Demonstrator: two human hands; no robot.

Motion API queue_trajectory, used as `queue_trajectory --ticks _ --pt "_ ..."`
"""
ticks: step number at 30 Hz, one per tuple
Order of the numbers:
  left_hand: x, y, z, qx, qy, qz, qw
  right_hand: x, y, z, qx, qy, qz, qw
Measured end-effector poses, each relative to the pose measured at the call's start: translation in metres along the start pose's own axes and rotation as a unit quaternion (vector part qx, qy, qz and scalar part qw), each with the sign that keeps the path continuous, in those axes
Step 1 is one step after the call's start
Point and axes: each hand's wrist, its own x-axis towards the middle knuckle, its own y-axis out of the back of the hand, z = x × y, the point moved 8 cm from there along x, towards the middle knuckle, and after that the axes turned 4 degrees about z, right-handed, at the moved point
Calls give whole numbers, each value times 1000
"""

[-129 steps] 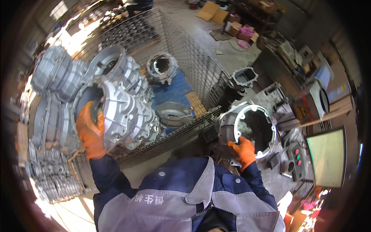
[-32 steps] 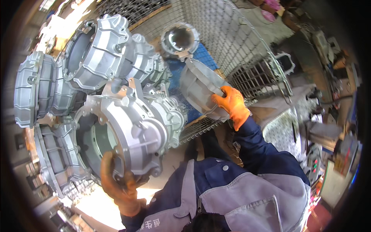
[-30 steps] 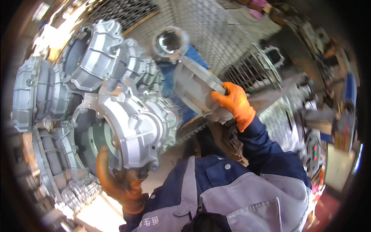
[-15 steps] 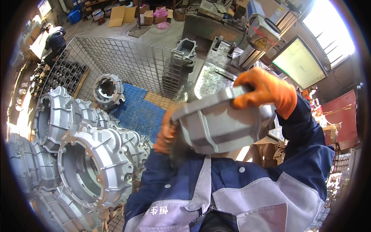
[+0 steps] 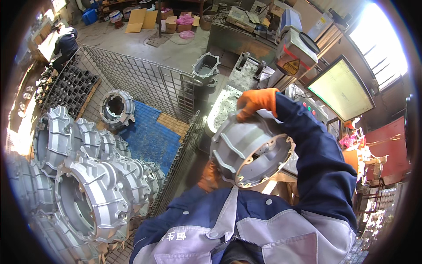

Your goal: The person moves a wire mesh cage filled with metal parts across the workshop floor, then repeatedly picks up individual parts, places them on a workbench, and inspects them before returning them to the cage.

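A grey cast-metal housing [image 5: 250, 149], ribbed and round with a flanged opening, is held up in front of my chest. My right hand [image 5: 257, 103], in an orange glove, is closed over its far upper edge. At its near left side is my left hand [image 5: 210, 177], also gloved in orange; the casting hides part of its fingers, which grip from below. The open flange tilts toward the right and my chest. Just beyond the housing lies a worn metal machine table [image 5: 224, 105].
Several similar housings [image 5: 94, 193] are stacked at left inside a wire mesh cage [image 5: 132, 66]. A single housing [image 5: 117, 108] stands near a blue sheet [image 5: 151, 132]. Beyond the cage stands an open casting [image 5: 205, 66]. A monitor [image 5: 340, 90] and machine head [image 5: 295, 53] are at right. Another person [image 5: 66, 44] works far left.
The housing has been turned, so its flanged opening now shows. My right hand has moved left and farther away over it, and my left hand has shifted lower along its side.
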Motion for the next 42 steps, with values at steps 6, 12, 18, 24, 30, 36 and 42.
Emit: queue_trajectory --ticks 6,12,18,24,30,36,42 --pt "21 42 56 611 -266 117 737 92 5 26 -26 -17 -41 999" --pt "46 55 65 464 -334 248 782 140 7 70 1 -19 -41 999" --pt "45 -9 72 753 -443 404 269 161 23 99 -29 16 -23 999" --pt "79 19 75 378 -366 310 792 79 79 77 -82 35 418 904" --pt "114 50 72 44 -253 270 928 -104 -12 102 18 -37 612 790" --pt "135 60 81 80 -229 270 932 -170 -186 191 497 -270 521 639" --pt "121 55 93 346 -255 392 813 -114 -302 156 736 -223 205 605"
